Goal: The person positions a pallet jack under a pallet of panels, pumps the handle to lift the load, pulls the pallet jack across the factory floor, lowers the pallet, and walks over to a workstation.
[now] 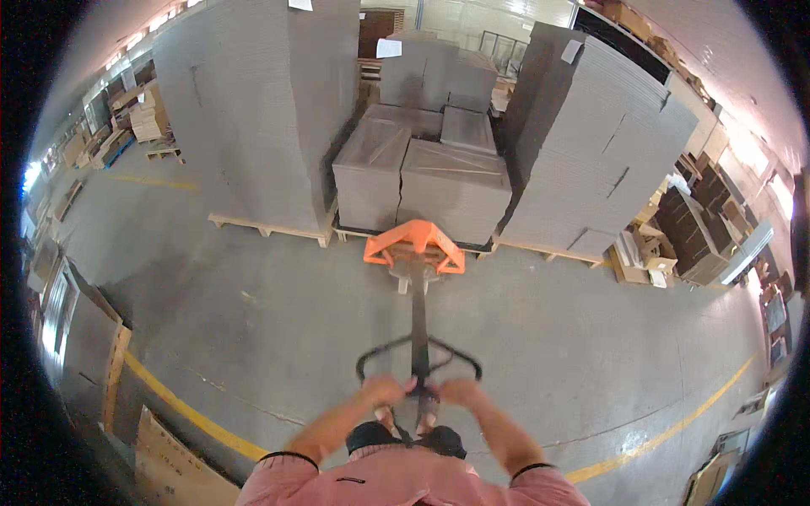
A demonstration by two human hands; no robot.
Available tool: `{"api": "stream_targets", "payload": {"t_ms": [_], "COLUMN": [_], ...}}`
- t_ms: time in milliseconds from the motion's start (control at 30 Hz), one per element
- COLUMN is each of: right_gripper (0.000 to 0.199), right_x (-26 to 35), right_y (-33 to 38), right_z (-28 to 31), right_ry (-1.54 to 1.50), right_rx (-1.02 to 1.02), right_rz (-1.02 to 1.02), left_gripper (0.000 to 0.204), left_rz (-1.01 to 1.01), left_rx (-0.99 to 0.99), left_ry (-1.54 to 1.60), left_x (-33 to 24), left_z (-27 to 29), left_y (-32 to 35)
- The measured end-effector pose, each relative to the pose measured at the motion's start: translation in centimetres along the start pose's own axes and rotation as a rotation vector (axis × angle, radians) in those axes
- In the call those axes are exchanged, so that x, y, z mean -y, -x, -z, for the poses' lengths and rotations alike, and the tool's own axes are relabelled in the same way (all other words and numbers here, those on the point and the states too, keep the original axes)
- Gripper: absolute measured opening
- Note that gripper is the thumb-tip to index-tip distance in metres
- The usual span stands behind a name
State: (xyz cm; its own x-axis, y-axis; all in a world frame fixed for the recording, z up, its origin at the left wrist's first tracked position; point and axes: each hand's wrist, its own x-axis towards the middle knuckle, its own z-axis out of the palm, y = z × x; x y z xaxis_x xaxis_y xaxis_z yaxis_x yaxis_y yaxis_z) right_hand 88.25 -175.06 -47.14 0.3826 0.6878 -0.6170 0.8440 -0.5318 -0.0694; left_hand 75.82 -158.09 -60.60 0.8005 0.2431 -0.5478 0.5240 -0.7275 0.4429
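Note:
An orange pallet jack stands before me, its dark shaft reaching back toward my body and ending in a black loop handle. My left hand is closed on the near bar of that loop, left of the shaft. On the other side of the shaft, my right hand grips the same bar. The jack's orange body meets the front of a low pallet load of grey cardboard stacks, wrapped in clear film. Its forks do not show.
Tall grey stacks flank the load: one on the left and one on the right, both on wooden pallets. Cardboard boxes lie at the right. Boards lean at the near left. Yellow floor lines curve around me.

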Motion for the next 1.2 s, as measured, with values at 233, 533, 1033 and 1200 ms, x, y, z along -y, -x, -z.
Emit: {"api": "stream_targets", "payload": {"t_ms": [233,533,1033,1200], "right_gripper": [0.077,0.074,0.045,0.045], "right_x": [0.3,4.6,-5.6,-6.3], "right_y": [-1.2,1.5,-5.3,-6.5], "right_z": [9.2,2.8,27.1,23.6], "right_ry": [-0.139,-0.014,0.072,0.363], "right_rx": [-0.336,-0.172,-0.582,-0.972], "right_rz": [-0.343,-0.298,-0.114,-0.055], "left_gripper": [0.069,0.073,0.073,0.069], "left_rz": [-0.188,-0.118,-0.14,-0.083], "left_rx": [-0.35,-0.16,-0.599,-0.467], "left_ry": [-0.103,-0.12,0.059,0.02], "left_x": [-5.2,-0.8,-9.6,-11.4], "left_z": [15.4,2.8,33.7,35.5], "left_y": [3.9,4.7,-0.7,1.3]}}
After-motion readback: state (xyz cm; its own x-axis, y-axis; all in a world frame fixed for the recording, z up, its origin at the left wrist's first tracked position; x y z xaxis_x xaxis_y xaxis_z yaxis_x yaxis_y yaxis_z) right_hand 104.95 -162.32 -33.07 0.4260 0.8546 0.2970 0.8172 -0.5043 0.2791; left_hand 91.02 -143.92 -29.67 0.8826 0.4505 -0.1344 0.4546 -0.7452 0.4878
